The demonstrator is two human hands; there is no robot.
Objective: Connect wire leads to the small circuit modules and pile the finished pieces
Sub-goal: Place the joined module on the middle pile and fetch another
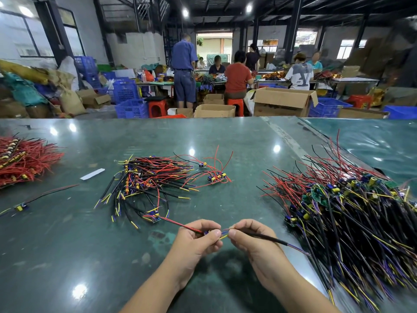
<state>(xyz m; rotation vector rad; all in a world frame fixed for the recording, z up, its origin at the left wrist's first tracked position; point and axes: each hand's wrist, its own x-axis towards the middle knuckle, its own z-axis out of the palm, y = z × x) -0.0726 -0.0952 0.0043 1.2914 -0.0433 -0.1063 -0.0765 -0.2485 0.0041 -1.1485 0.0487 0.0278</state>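
My left hand pinches a small circuit module whose red and black lead runs up to the left; the module itself is mostly hidden under my thumb. My right hand pinches a black sheathed cable whose yellow and blue ends meet the module between my fingertips. Loose black cables with yellow and blue tips lie in a pile ahead. A few modules with red leads sit just right of it.
A large heap of wired modules covers the right of the green table. A red wire bundle lies far left, a single wired module near the left edge, a white paper strip beside it. People work at far tables.
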